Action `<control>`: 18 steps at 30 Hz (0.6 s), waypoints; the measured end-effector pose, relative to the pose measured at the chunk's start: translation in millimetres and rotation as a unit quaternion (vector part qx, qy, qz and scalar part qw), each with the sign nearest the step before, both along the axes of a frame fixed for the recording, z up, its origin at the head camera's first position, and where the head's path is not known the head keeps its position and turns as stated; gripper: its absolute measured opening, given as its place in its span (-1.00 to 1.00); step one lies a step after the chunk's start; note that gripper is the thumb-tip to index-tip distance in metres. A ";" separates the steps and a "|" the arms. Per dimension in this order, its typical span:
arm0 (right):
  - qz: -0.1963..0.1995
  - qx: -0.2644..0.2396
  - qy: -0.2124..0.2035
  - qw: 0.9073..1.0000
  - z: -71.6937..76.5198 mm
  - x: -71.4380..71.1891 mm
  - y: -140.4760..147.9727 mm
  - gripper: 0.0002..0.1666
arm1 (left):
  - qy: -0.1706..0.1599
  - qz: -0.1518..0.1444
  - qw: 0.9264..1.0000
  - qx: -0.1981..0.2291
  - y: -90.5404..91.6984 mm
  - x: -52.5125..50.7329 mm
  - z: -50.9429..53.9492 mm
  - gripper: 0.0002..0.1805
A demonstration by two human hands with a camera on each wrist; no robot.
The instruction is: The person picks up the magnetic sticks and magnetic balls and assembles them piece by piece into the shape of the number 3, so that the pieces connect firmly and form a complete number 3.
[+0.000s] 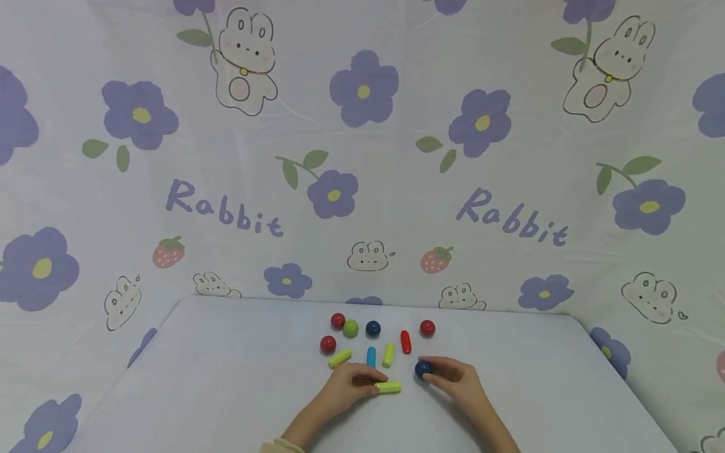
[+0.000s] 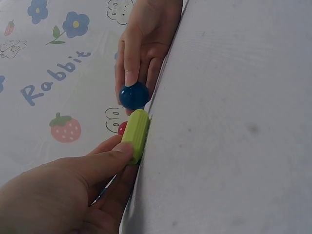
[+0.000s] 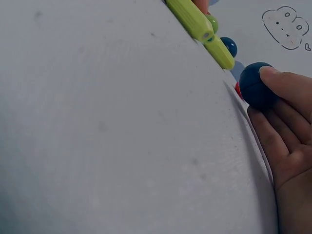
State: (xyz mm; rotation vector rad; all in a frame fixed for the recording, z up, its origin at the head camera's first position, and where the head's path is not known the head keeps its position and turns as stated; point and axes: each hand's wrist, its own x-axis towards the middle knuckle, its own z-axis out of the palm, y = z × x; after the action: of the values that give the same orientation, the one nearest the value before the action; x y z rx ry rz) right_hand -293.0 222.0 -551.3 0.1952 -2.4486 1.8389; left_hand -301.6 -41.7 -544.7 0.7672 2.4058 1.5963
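In the head view my left hand (image 1: 347, 384) pinches a short lime-green ridged stick (image 1: 389, 387) near the front of the group. The left wrist view shows the thumb on one side of this stick (image 2: 136, 134), its far end sticking out past the fingers. To the right, my right hand (image 1: 460, 379) holds a dark blue ball (image 1: 422, 370) between thumb and fingertips. In the right wrist view the thumb presses the ball's upper side (image 3: 256, 87), with fingers beneath. Stick and ball are apart. Behind the left hand a blue stick (image 1: 370, 356) is partly hidden.
Two more lime-green sticks, left (image 1: 340, 358) and middle (image 1: 388, 355), and a red stick (image 1: 406, 341) lie behind the hands. Farther back are red balls (image 1: 427, 328), a green ball (image 1: 351, 328) and another dark blue ball (image 1: 373, 328). A rabbit-print cloth (image 1: 396, 157) surrounds the white table (image 1: 226, 377).
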 end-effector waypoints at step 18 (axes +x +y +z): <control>0.069 0.005 -0.017 0.997 0.5 8.9 -10.0 -0.55 | -0.002 -0.005 1.000 0.005 -1.2 -0.1 -1.8 -0.71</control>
State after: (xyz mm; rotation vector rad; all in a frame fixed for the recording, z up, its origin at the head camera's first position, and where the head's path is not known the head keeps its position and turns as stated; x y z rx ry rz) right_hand -284.0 212.0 -550.8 0.3450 -2.5280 1.8978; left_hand -301.7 -42.9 -546.5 0.7761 2.3878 1.6067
